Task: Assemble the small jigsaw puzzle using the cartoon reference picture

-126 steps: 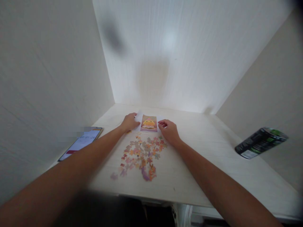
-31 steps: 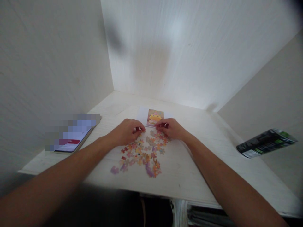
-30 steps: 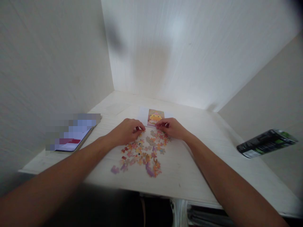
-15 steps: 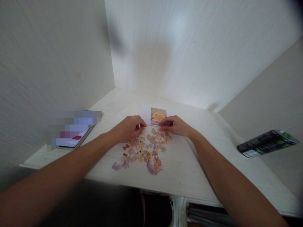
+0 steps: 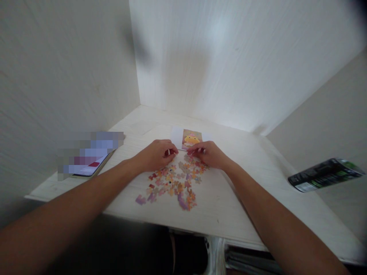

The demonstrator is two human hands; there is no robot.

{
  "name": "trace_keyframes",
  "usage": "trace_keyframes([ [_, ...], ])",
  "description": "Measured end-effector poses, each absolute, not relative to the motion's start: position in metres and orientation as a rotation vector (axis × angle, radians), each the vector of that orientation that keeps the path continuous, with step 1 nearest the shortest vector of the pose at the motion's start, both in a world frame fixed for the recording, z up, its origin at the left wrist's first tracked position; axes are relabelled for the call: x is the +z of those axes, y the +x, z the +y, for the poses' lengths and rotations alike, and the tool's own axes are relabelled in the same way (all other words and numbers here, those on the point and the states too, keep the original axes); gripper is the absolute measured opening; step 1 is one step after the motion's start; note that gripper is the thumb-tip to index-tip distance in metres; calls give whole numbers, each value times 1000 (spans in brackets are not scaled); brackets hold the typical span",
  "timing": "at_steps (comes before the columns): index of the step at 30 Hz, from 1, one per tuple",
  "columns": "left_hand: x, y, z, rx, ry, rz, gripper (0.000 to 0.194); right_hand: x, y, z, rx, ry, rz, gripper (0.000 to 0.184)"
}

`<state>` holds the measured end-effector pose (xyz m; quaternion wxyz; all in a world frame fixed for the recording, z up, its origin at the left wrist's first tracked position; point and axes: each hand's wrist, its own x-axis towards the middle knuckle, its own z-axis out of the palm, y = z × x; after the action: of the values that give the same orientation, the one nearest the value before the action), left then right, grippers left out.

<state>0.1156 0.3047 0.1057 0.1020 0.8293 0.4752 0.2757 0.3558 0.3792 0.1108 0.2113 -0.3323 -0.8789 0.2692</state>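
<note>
**Puzzle pieces on a walled bench**

Open bench stretches from the pieces rightward to a cylindrical can; the front edge runs below. Pale, streaked walls enclose three sides. Flat, lobed pieces lie before a picture sheet. Left hand, right hand: each curled narrow; grip on any piece cannot be told.
</note>
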Motion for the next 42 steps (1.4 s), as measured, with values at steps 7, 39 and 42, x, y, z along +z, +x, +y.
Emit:
trace_keyframes([
  [7, 106, 114, 304, 780, 2461, 1412, 19, 113, 361, 384, 568, -943, -2400, 21],
  [39, 112, 120, 299, 774, 2450, 1406, 22, 108, 337, 360, 516, -855, -2501, 17],
  [42, 113, 120, 300, 762, 2445, 1401, 22, 110, 337, 357, 592, -821, -2501, 19],
])
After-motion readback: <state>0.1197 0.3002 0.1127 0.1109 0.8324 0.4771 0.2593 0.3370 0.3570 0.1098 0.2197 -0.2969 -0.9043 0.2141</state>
